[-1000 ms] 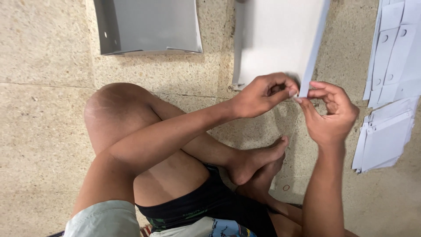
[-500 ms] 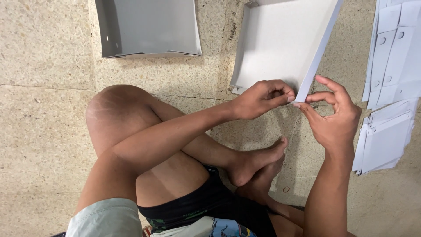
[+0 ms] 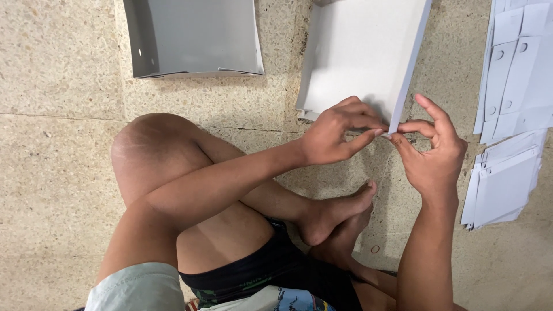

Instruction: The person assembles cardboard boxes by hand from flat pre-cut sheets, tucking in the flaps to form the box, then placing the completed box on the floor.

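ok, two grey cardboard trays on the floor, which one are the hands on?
The right-hand tray, at top centre. Both hands, left hand and right hand, pinch its near right corner. The other tray, top left, lies untouched.

Seated cross-legged on a speckled beige stone floor (image 3: 57,69), bare knee raised at left. Left hand (image 3: 337,132) and right hand (image 3: 432,152) meeting at the near corner of a half-folded white cardboard tray (image 3: 363,52), thumbs and forefingers pinching its upturned right-hand flap at the lower tip. Tray lying flat on the floor, side walls raised at left and right. Further left, well apart, a finished grey cardboard tray (image 3: 193,34) with upright walls, open side up. At the right edge, a stack of flat white die-cut cardboard blanks (image 3: 515,57) with small punched holes, and just below it a second, smaller pile of white blanks (image 3: 504,187). Bare feet tucked beneath the hands.
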